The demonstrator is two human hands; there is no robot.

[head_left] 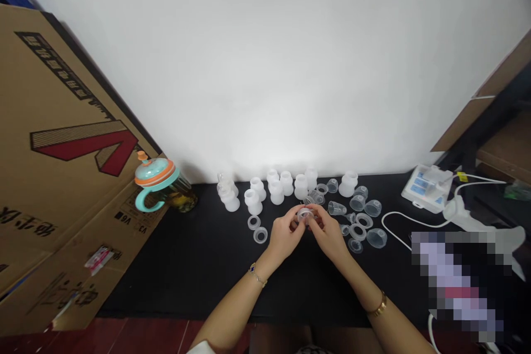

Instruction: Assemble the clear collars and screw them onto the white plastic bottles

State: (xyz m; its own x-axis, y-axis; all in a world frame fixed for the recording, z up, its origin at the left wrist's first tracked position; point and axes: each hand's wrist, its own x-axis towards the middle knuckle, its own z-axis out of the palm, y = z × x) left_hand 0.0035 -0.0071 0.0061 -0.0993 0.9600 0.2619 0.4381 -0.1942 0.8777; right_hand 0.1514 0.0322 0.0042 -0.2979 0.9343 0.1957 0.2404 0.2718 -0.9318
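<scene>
My left hand (pixel 285 237) and my right hand (pixel 331 234) meet over the black table. Both are closed around a small clear round plastic piece (pixel 305 213), fingertips and thumbs at its edge; its underside is hidden. Left of my left hand lie two flat translucent rings (pixel 260 235). Several white small-bottle-shaped plastic parts (pixel 277 192) stand upright behind my hands. Beside my right hand are scattered clear plastic cups (pixel 376 238) and more translucent rings (pixel 357 232).
A pitcher (pixel 181 192) with a turquoise handle and lid stands at the left by a large cardboard box (pixel 62 177). At the right are a white power box (pixel 427 188), a white handheld device (pixel 477 224) with a cable, and a blurred-out object (pixel 456 282). A white wall (pixel 282 66) rises behind.
</scene>
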